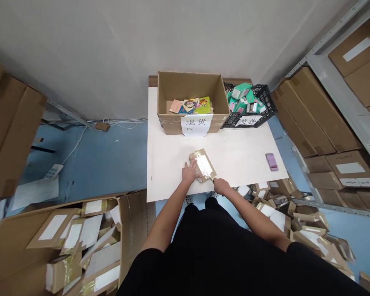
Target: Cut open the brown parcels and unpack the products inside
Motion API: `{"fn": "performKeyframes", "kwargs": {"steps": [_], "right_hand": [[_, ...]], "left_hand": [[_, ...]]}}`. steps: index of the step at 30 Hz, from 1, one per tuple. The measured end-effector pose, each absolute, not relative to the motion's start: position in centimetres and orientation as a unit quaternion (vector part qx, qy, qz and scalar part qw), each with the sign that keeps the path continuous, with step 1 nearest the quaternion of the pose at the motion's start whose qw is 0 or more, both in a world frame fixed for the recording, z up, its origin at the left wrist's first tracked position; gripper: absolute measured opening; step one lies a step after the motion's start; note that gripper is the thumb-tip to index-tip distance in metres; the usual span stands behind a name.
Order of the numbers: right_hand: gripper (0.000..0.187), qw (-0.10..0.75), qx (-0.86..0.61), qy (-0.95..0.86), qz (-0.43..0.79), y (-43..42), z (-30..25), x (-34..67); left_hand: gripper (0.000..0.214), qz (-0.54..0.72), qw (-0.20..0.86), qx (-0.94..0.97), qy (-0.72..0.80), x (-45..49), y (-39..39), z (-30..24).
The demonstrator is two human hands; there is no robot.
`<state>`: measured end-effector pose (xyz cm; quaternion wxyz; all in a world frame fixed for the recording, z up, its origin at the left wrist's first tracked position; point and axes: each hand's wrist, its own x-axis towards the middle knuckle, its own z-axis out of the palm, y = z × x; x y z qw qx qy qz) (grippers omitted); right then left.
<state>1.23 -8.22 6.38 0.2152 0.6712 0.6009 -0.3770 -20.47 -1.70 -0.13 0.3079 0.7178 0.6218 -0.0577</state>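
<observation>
In the head view, the left hand (pixel 190 171) lies on the near left end of a small brown parcel (pixel 203 165). Its fingers (pixel 193 164) are stretched out almost flat and a little spread, pressing on the top without gripping it. The parcel is wrapped in shiny tape and has a white label on its upper face. It lies flat and skewed on the white table (pixel 163 164), close to the near edge and about midway along it.

The right hand (pixel 221 186) sits just beside the parcel's near right corner, at the table edge. Its fingers are curled in tight, and a thin tool (pixel 212 179) sticks out of the fist with its tip at that corner. It is too small to tell what kind of tool it is. Both forearms are bare and come up from a black garment at the bottom of the view.

At the far side of the table stands an open cardboard box (pixel 169 92) with a white paper sign on its front wall and colourful booklets (pixel 193 106) inside. Touching its right side is a black plastic crate (pixel 267 102) holding green boxes (pixel 242 95). A small blurred purple thing (pixel 271 161) lies well apart to the right of the parcel.

On the blue floor, a large open carton (pixel 132 230) at lower left is full of similar labelled parcels, and a loose heap of parcels (pixel 296 218) lies to the right. Shelves with brown cartons (pixel 311 111) line the right side.
</observation>
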Motion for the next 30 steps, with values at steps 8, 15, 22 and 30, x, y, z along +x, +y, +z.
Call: {"fn": "performKeyframes", "kwargs": {"steps": [8, 15, 22, 30], "right_hand": [[0.049, 0.031, 0.788, 0.525, -0.320, -5.6, 5.5, 8.7], [0.064, -0.044, 0.826, 0.462, -0.319, 3.4, 2.2, 12.8], [0.040, -0.161, 0.748, 0.491, -0.416, 5.4, -0.1, 18.0], [0.032, -0.180, 0.649, 0.410, -0.616, 3.1, -1.8, 21.8]], "left_hand": [[0.095, -0.040, 0.252, 0.672, 0.695, -10.5, -3.6, -0.1], [0.089, -0.076, 0.245, 0.646, 0.719, -0.7, -5.4, 0.3], [0.068, -0.098, 0.187, 0.708, 0.674, -1.0, -1.4, 1.7], [0.075, -0.135, 0.191, 0.746, 0.624, -2.4, 1.3, 0.3]]}}
